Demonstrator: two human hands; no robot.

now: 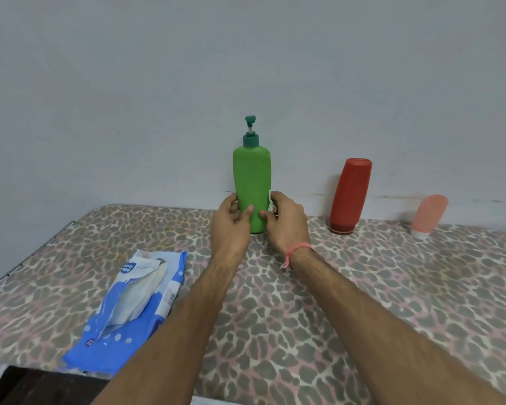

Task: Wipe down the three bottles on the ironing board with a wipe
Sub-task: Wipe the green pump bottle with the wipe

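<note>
A green pump bottle (251, 176) stands upright at the far side of the ironing board (362, 287), against the wall. My left hand (230, 220) grips its lower left side. My right hand (285, 223) presses a white wipe (271, 201) against the bottle's lower right side; most of the wipe is hidden under my fingers. A red bottle (351, 194) stands cap-down to the right. Further right is a small pink tube (428, 214), also cap-down.
A blue and white wipes pack (135, 311) lies open at the board's near left. The board's left end with its wire rest (32, 252) and its front edge are close by. A grey wall (246, 68) rises directly behind the bottles.
</note>
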